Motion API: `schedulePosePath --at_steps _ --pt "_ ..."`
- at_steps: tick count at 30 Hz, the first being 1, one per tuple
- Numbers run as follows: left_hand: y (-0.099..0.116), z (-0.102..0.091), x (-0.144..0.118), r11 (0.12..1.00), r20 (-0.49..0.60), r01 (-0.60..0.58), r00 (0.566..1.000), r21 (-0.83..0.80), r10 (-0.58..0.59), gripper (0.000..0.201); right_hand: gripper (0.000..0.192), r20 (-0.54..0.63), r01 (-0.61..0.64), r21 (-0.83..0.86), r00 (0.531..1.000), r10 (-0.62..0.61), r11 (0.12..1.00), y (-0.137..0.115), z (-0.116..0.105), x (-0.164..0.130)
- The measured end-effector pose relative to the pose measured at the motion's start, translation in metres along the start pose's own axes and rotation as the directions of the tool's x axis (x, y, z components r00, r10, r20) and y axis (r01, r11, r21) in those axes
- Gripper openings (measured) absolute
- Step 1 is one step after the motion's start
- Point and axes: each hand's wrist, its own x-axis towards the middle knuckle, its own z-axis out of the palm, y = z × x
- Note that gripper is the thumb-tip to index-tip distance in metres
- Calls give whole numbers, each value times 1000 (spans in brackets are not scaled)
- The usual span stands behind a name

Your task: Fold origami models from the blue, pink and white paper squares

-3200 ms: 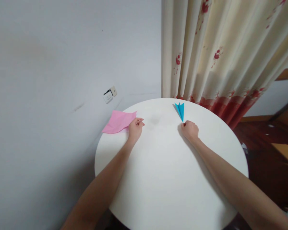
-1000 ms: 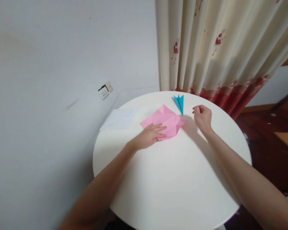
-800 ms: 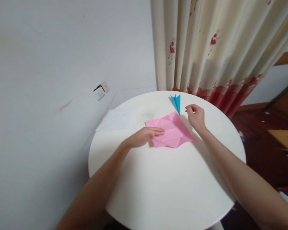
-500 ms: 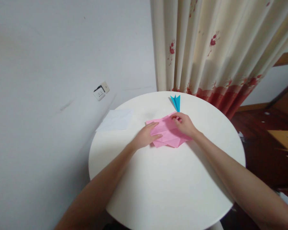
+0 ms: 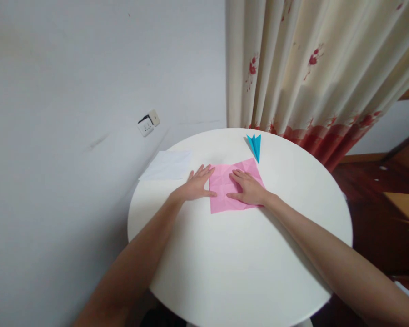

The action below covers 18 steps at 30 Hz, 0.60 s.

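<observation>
A creased pink paper square [image 5: 223, 181] lies flat on the round white table [image 5: 238, 254], a little past its middle. My left hand [image 5: 197, 183] is spread flat at the paper's left edge, thumb on the pink. My right hand [image 5: 248, 188] lies palm down on the sheet's right half, fingers apart. Neither hand grips anything. A small folded blue paper dart [image 5: 255, 145] rests just beyond the pink sheet's far right corner.
A white sheet [image 5: 167, 164] lies at the table's far left rim, overhanging toward the grey wall with a socket [image 5: 148, 124]. A cream curtain with red flowers [image 5: 313, 72] hangs behind the table. Dark wooden floor [image 5: 371, 213] is on the right.
My left hand dragged the pink sheet from the left rim to the middle, uncovering the white sheet. The right hand left the blue dart; both hands now press the pink paper flat.
</observation>
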Motion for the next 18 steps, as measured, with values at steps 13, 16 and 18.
schedulePosePath --at_steps 13,16,18 --pt "25 19 5 992 170 -104 981 71 90 108 93 8 15 38 1000 -15 999 -1 2 3" --pt "20 17 4 991 167 -88 983 101 71 108 99 67 10 41 998 -13 999 11 -8 -1" --pt "18 17 4 989 169 -91 983 120 70 108 105 112 -39 3 993 38 999 23 -16 -4"
